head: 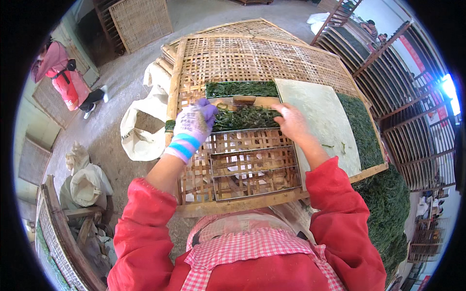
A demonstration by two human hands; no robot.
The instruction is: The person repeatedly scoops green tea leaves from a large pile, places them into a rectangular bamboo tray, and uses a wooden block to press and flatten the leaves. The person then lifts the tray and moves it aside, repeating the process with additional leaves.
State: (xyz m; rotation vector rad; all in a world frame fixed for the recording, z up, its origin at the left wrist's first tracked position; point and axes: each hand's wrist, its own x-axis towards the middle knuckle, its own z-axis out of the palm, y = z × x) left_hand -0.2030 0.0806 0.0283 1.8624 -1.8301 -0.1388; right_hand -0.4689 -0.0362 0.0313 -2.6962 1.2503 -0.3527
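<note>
My left hand point(194, 122), in a white and purple knit glove with blue bands, rests at the left end of a strip of dark green seaweed point(247, 118); its fingers are curled, and whether they grip anything is hidden. At the strip's right end is my bare right hand point(291, 120), slightly blurred, fingers spread. Between the hands lies a wooden board with a block handle point(244, 100). Behind it, more seaweed point(242, 88) fills a slot of a thin metal frame point(256, 149). The frame's nearer slots show bare woven bamboo. A pale flat board point(320, 120) lies right of the frame.
The wood-edged bamboo screen point(255, 54) lies on other screens. Seaweed covers its right side point(358, 127), and a large heap point(382, 207) lies below. White sacks point(145, 120) stand left. A person in pink point(67, 80) is at far left; racks of trays point(393, 83) stand right.
</note>
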